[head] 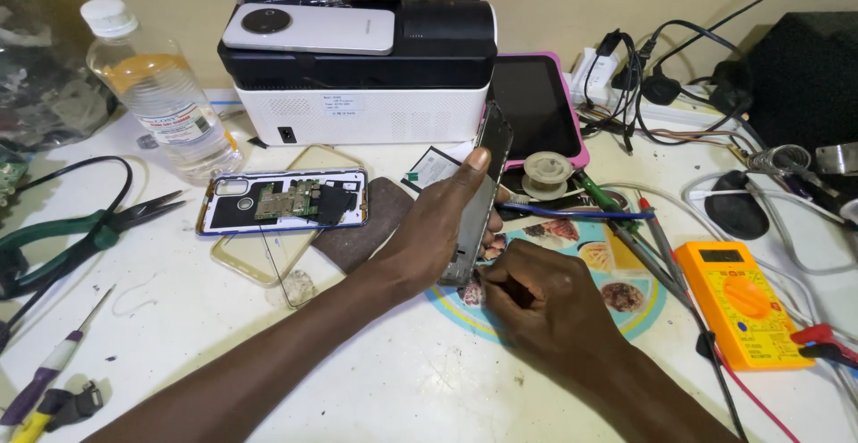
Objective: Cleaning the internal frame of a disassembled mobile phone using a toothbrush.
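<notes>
In the head view, the person works at a cluttered white table (179, 336). The left hand (438, 228) is closed around a thin grey phone frame (483, 197), held on its edge and nearly upright, with the thumb stretched along its upper part. The right hand (536, 304) sits just below and to the right of the left one, its fingers curled at the lower end of the frame; they seem to pinch something small there, but I cannot tell what it is.

I judge that the step in hand is work on the bottom edge of the frame, perhaps opening or cleaning it. The next move calls for a steady left grip and fine, light force from the right fingers, because the frame looks thin and easy to bend.

Left of the left hand lies an opened phone back with a blue rim (281, 202), showing a green circuit board, and under it a clear soft case. Further left are green-handled pliers (80, 233) and a clear plastic bottle (161, 94). Right of the right hand rests an orange multimeter (742, 304), boxy and matt, with red and black leads. Behind the hands stands a black-and-white box machine (357, 67) and a pink-edged tablet (536, 108).
</notes>
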